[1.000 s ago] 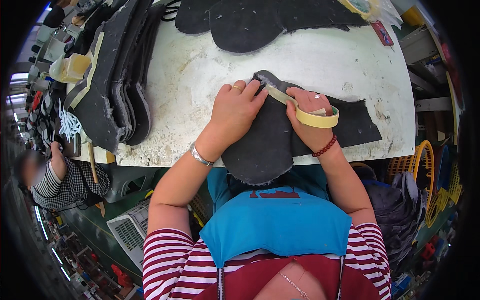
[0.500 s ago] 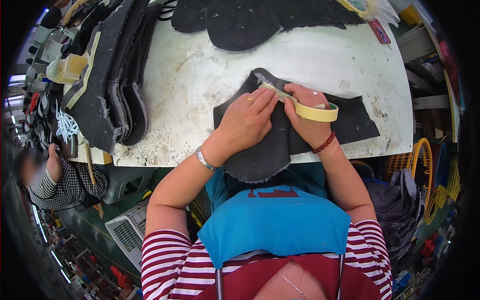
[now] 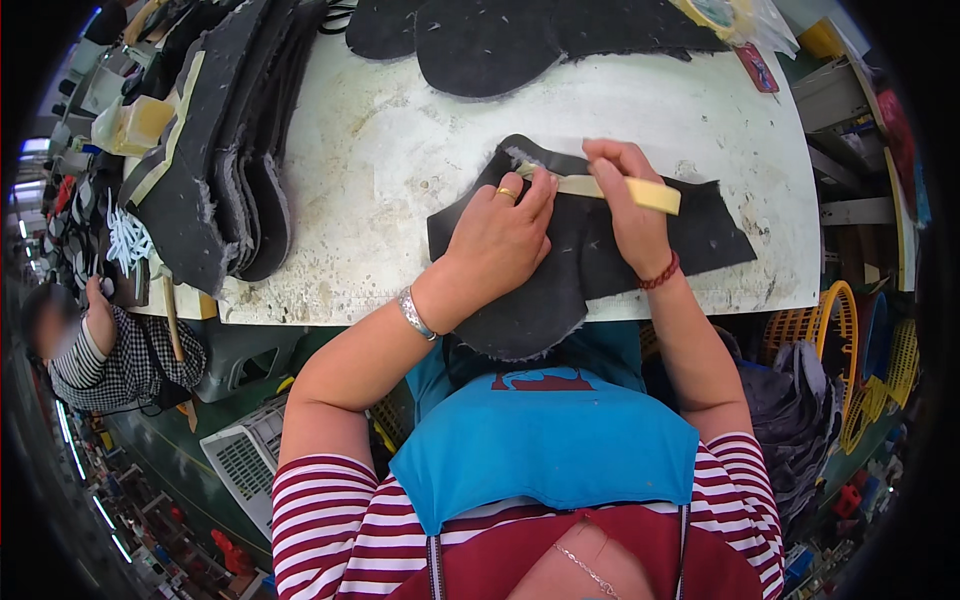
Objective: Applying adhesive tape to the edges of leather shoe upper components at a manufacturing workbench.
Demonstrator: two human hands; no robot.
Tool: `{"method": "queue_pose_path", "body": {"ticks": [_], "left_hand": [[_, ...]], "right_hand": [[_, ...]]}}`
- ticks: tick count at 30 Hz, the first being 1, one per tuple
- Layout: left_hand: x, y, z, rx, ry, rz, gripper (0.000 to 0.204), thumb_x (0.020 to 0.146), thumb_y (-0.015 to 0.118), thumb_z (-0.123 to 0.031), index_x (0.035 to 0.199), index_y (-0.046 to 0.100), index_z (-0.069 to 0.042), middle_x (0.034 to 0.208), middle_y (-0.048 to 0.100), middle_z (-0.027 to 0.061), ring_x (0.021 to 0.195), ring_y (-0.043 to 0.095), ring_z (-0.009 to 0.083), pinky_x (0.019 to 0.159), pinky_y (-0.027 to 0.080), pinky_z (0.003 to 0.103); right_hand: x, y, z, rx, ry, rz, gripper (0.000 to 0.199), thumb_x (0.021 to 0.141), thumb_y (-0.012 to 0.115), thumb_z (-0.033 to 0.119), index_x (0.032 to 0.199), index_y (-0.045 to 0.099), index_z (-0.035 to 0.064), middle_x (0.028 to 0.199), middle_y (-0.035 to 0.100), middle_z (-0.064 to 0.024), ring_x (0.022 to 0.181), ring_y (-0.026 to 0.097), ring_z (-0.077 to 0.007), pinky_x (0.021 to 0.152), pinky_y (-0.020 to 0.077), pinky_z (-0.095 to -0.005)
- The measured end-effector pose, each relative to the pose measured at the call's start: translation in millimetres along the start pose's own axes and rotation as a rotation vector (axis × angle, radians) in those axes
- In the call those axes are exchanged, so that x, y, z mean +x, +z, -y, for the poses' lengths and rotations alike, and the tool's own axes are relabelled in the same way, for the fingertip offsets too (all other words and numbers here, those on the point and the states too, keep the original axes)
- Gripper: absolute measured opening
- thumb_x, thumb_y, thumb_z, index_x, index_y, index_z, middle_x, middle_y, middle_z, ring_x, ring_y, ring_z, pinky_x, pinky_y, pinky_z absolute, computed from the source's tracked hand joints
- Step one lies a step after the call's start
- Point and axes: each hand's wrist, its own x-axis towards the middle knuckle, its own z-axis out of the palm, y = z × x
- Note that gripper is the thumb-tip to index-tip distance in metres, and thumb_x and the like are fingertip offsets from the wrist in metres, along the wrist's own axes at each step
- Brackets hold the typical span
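A dark grey piece of fleece-backed material [image 3: 528,318] lies near the table's front edge, its rounded end hanging slightly over. With bent fingers pressed together, my left hand [image 3: 492,238] holds down the end of a pale masking tape strip near the piece's upper edge. My right hand [image 3: 637,218] is closed on the roll of masking tape [image 3: 655,196], now seen nearly edge-on. Between the hands a length of tape [image 3: 582,186] runs taut over the dark material. The right fingers are slightly blurred.
Stacked dark pieces [image 3: 262,215] stand at the left of the white table [image 3: 360,230], one bearing a tape strip. More dark pieces [image 3: 490,50] lie at the far side, beside a bagged tape roll [image 3: 715,12] and a red card [image 3: 757,68]. A person [image 3: 125,350] sits at left.
My right hand has moved the tape roll slightly up and turned it, drawing a longer strip away from the left hand. My left fingers have bent more, staying at the same place on the piece.
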Motion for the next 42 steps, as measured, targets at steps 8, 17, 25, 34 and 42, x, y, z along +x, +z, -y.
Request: {"method": "queue_pose_path", "body": {"ticks": [8, 17, 25, 34, 42], "left_hand": [[-4.6, 2.3, -1.7, 0.041, -0.037, -0.026, 0.06, 0.081, 0.073, -0.023, 0.135, 0.065, 0.001, 0.137, 0.058, 0.0085, 0.102, 0.057, 0.0259, 0.078, 0.051, 0.035], [-6.8, 5.4, -6.3, 0.048, -0.082, -0.059, 0.06, 0.079, 0.073, -0.023, 0.134, 0.066, 0.0, 0.136, 0.059, 0.0093, 0.092, 0.061, 0.028, 0.063, 0.054, 0.036], [-3.9, 1.5, -6.5, 0.016, -0.158, -0.094, 0.056, 0.079, 0.072, -0.021, 0.132, 0.068, -0.006, 0.131, 0.062, 0.0085, 0.086, 0.066, 0.0294, 0.06, 0.057, 0.035], [28.9, -30.5, 6.5, -0.067, -0.167, -0.005, 0.043, 0.08, 0.071, -0.015, 0.123, 0.071, -0.011, 0.127, 0.065, 0.0089, 0.104, 0.065, 0.0294, 0.09, 0.052, 0.043], [15.2, 18.8, -44.6, -0.311, -0.018, -0.158, 0.065, 0.085, 0.074, -0.019, 0.143, 0.055, 0.005, 0.14, 0.06, 0.0205, 0.134, 0.058, 0.0358, 0.114, 0.046, 0.046]], "right_hand": [[7.3, -86.6, -19.1, -0.669, -0.497, 0.135, 0.016, 0.082, 0.082, 0.019, 0.088, 0.07, 0.0095, 0.085, 0.068, -0.0074, 0.079, 0.066, -0.0284, 0.074, 0.0507, -0.0398], [6.2, -77.7, -24.3, -0.64, -0.463, 0.128, 0.018, 0.081, 0.083, 0.016, 0.08, 0.066, 0.0103, 0.078, 0.066, -0.0052, 0.074, 0.065, -0.0266, 0.078, 0.0494, -0.0392], [21.2, -71.7, -18.4, -0.77, -0.458, 0.228, 0.02, 0.081, 0.081, 0.018, 0.078, 0.063, 0.0103, 0.074, 0.065, -0.0073, 0.07, 0.065, -0.0278, 0.077, 0.0503, -0.04], [-0.9, -44.0, -6.2, -0.839, -0.312, 0.213, 0.015, 0.083, 0.076, 0.021, 0.082, 0.064, 0.0113, 0.075, 0.066, -0.0082, 0.069, 0.066, -0.0275, 0.075, 0.0473, -0.0431], [-10.4, -46.4, -4.0, -0.703, -0.278, 0.081, 0.015, 0.081, 0.074, 0.02, 0.088, 0.065, 0.0111, 0.079, 0.066, -0.0055, 0.075, 0.067, -0.0253, 0.076, 0.0469, -0.0411]]}}
